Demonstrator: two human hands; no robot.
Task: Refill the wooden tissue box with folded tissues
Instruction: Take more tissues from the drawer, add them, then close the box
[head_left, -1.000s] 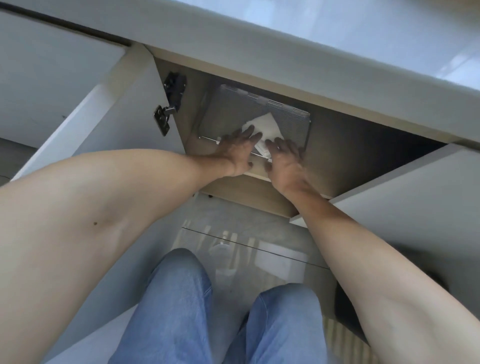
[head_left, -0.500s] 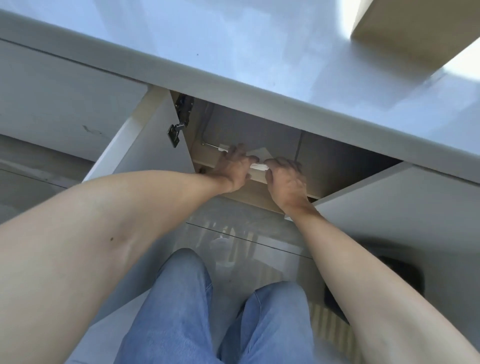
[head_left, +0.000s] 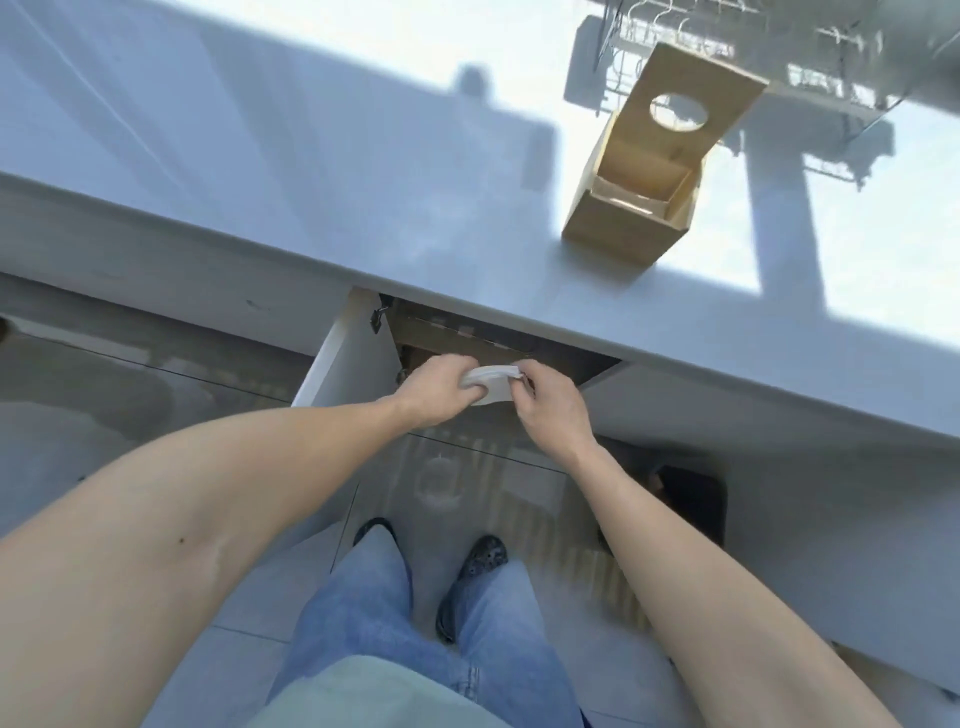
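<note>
White counter (head_left: 322, 171), tissue stack (head_left: 491, 375) now seemingly clear of cabinet (head_left: 519, 340)

Bare forearms, blue jeans (head_left: 363, 618), dark shoes (head_left: 480, 558), pale top (head_left: 374, 696).

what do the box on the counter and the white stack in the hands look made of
Box: looks like pale unfinished wood or plywood, matte tan panels, lid with a round hole tipped open.
Stack: soft white tissue paper, thin layered edges, bending in the left hand and right hand grip.

my one view is head-worn, looking steeply down past the countertop (head_left: 363, 171) edge onto my arms, legs and floor (head_left: 249, 587), close in.
</note>
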